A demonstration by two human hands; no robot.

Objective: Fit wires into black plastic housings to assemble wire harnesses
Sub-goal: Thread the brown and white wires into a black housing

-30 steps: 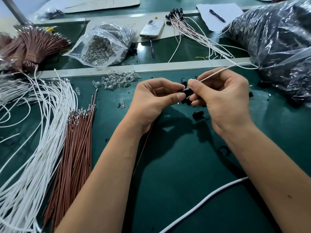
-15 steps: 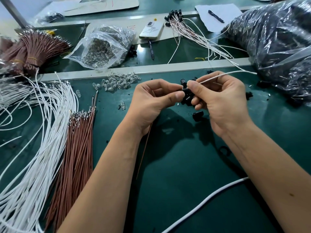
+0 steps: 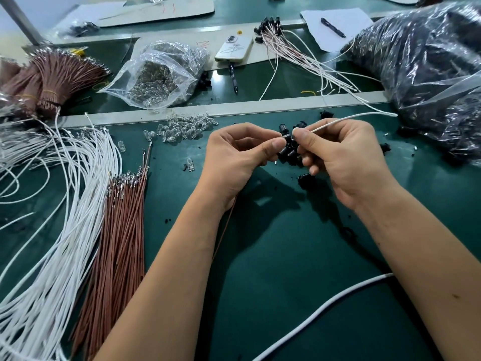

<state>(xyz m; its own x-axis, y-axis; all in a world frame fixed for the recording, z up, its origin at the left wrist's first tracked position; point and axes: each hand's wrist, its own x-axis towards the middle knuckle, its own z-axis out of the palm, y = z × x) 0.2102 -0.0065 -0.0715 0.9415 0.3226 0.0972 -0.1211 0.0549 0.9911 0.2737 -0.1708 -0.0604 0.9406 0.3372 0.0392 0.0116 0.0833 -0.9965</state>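
My left hand (image 3: 235, 157) pinches a small black plastic housing (image 3: 286, 140) between thumb and fingers, over the green mat. A brown wire (image 3: 223, 230) trails down from under that hand. My right hand (image 3: 343, 157) pinches a thin white wire (image 3: 346, 119) at its tip, right against the housing. The wire runs off to the upper right. Several loose black housings (image 3: 290, 156) lie in a small heap under and between the hands.
White wires (image 3: 52, 204) and brown wires (image 3: 122, 230) lie in bundles at left. Clear bulbs (image 3: 182, 128) are scattered near the rail (image 3: 260, 108). Behind it sit a bag of bulbs (image 3: 158, 76), a phone (image 3: 234, 49), finished harnesses (image 3: 299, 53). A big bag of black parts (image 3: 429, 69) fills the right.
Both hands stayed together over the heap. My right hand shifted slightly, bringing the white wire's tip closer against the housing held in my left hand.
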